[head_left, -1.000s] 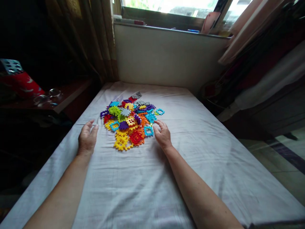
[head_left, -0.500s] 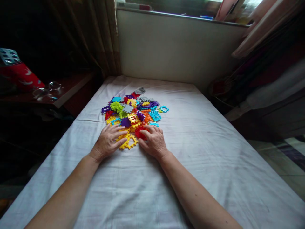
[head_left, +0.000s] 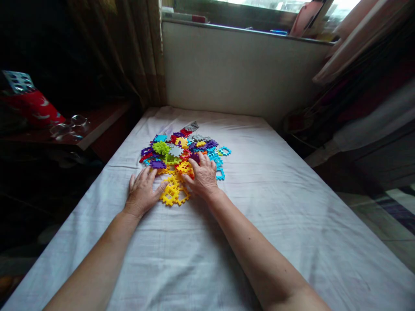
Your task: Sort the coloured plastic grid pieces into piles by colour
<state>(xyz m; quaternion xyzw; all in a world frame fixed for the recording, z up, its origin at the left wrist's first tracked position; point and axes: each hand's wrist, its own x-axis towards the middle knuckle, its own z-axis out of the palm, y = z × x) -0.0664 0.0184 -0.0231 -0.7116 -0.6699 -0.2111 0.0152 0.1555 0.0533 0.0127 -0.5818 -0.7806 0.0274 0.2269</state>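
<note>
A heap of colourful notched plastic pieces lies on the pale bedsheet, with a green piece (head_left: 161, 147) and a grey piece (head_left: 175, 150) on top. My left hand (head_left: 142, 193) rests at the near left edge of the heap, fingers spread, its thumb beside the yellow pieces (head_left: 169, 195). On the heap's right side is my right hand (head_left: 203, 175), fingers apart, over orange and purple pieces. Blue pieces (head_left: 215, 159) lie just beyond its fingers. Under the right palm the pieces are hidden.
The sheet (head_left: 259, 216) covers a wide flat surface against a wall (head_left: 243, 73). To the left, a dark side table (head_left: 106, 125) holds eyeglasses (head_left: 69, 126) and a red patterned container (head_left: 35, 107). Clothes (head_left: 366, 108) hang at the right.
My right hand has moved forward onto the heap, and the pieces near it have shifted. The left hand has drawn slightly left, uncovering more yellow pieces. The view has shifted a little.
</note>
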